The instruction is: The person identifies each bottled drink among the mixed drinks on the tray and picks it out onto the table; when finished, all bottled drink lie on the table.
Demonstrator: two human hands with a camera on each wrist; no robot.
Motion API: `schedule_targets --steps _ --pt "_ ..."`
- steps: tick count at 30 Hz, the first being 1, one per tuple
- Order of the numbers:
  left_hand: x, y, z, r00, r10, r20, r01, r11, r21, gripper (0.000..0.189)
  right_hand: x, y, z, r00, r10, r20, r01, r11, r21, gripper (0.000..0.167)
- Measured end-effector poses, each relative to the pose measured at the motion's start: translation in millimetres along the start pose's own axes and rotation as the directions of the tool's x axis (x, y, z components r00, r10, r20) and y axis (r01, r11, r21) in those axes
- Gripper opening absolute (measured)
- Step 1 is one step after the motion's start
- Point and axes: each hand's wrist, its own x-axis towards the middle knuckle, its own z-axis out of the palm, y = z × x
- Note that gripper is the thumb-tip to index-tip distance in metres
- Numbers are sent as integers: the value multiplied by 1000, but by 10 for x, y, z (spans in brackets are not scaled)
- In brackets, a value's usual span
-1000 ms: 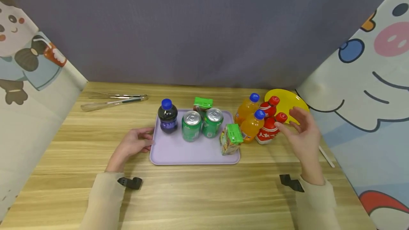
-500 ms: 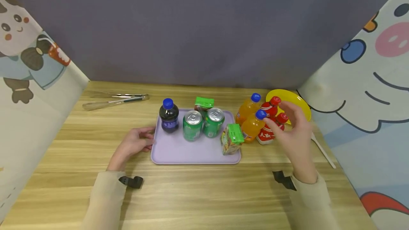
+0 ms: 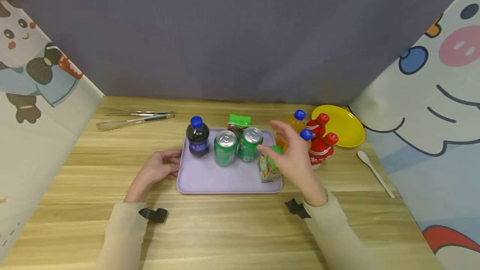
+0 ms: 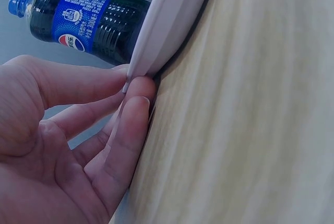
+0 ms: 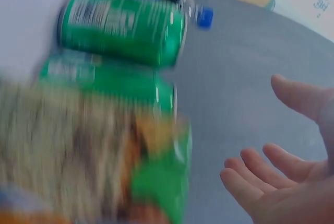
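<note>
My left hand pinches the left rim of a lilac tray, thumb above and fingers below in the left wrist view. A dark Pepsi bottle with a blue cap stands on the tray near that hand. Two green cans stand at the tray's middle. My right hand hovers by a juice carton with a green top, partly covering it in the head view. Its thumb and fingers are spread and hold nothing. In the right wrist view, the carton is blurred and apart from the fingers.
Orange soda bottles and red bottles stand right of the tray. Behind them lies a yellow plate, with a white spoon nearer. Another carton sits behind the cans. Tongs lie back left.
My right hand has moved left from the red bottles, past the orange bottles, to the juice carton. My left hand stays on the tray's rim.
</note>
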Motion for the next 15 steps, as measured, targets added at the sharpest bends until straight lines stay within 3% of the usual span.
schedule_targets --steps 8,15 --pt "5 -46 -7 1000 4 -9 -4 1000 -12 59 72 -121 469 993 -29 113 26 999 34 69" --pt "24 -50 -4 1000 11 -16 -10 1000 9 60 157 -153 682 983 15 183 -28 998 65 74"
